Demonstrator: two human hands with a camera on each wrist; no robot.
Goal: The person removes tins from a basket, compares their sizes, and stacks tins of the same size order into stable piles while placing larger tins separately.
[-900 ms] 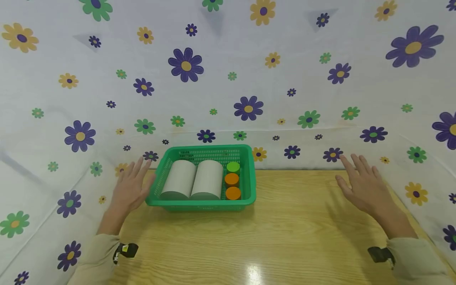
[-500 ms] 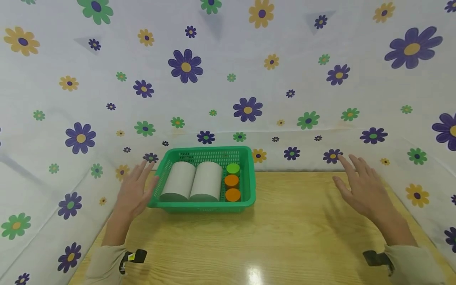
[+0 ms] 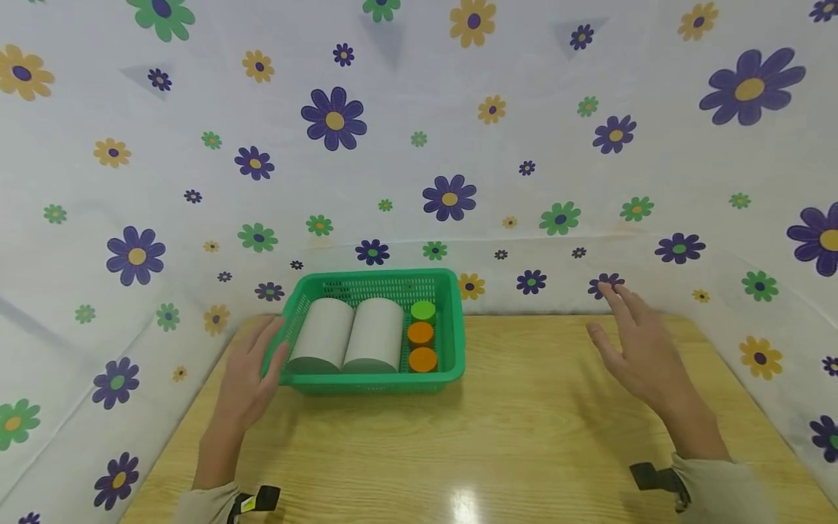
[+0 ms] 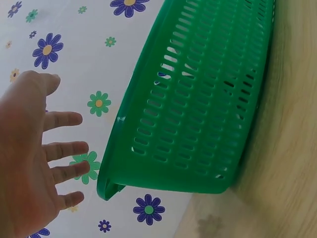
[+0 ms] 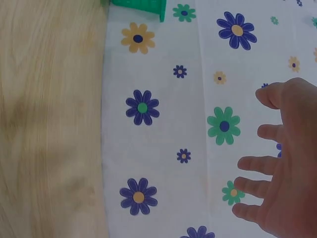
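Note:
A green plastic basket (image 3: 376, 380) with slotted walls stands at the back left of the wooden table. Two white cylinders (image 3: 374, 335) lie side by side in it. Along its right side are a green-topped round container (image 3: 423, 311) and two orange-topped ones (image 3: 420, 335). My left hand (image 3: 247, 378) hovers at the basket's left side, its fingers spread and nothing held; the left wrist view has the basket wall (image 4: 183, 114) beside the fingertips. Over the table's right part, well apart from the basket, my right hand (image 3: 644, 356) hangs with fingers extended and holds nothing.
White cloth (image 3: 393, 145) printed with flowers rises behind the table and along both sides. The wooden tabletop (image 3: 419, 451) stretches in front of the basket. Each wrist wears a small black camera (image 3: 655, 479).
Both hands have moved inward: the left one rightward, closer to the basket's left rim, the right one leftward over the table. The basket and its contents stay in place.

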